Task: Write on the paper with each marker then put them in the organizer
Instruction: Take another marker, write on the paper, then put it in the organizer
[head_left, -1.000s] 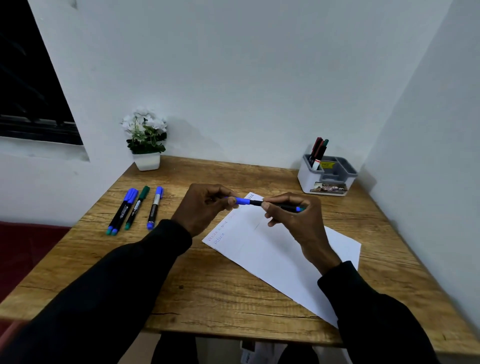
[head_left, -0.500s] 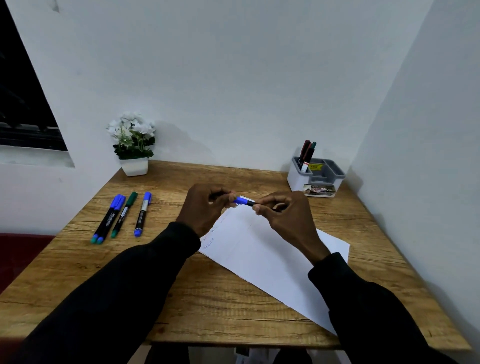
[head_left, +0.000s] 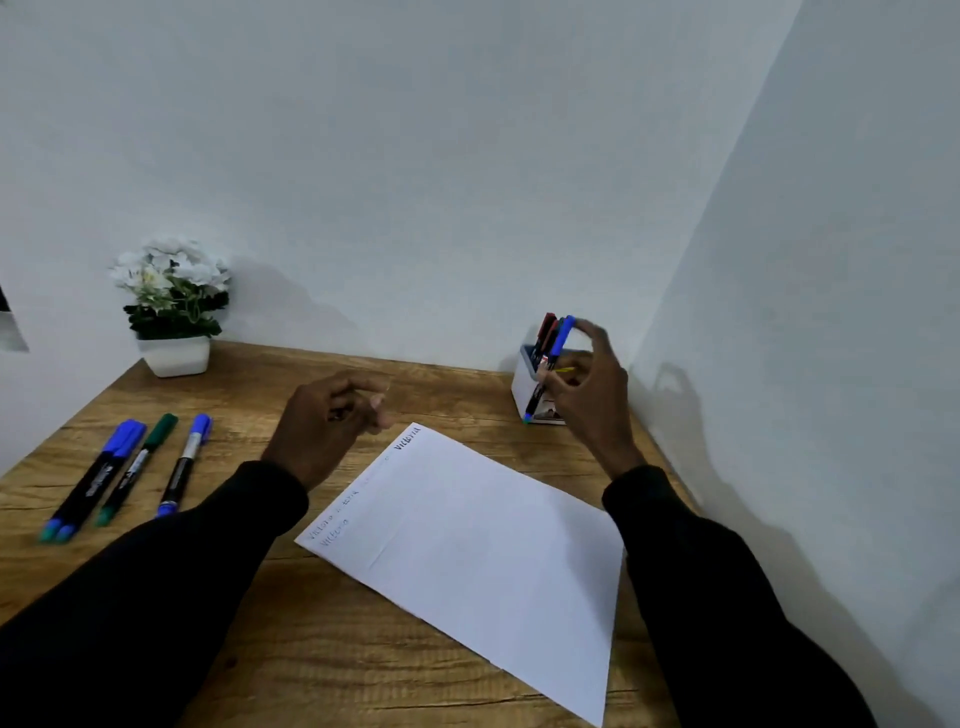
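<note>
Marker (head_left: 560, 343) — blue-capped — pinched by right hand (head_left: 592, 400) at organizer (head_left: 521, 387).

A small white pot of white flowers (head_left: 174, 322) is sitting at the far left corner of the wooden surface (head_left: 337, 649), close against the white wall (head_left: 415, 156).

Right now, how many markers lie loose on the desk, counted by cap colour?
Blue-capped markers: 3
Green-capped marker: 1
Total: 4, leaving out the blue marker that the right hand holds by the organizer.
</note>
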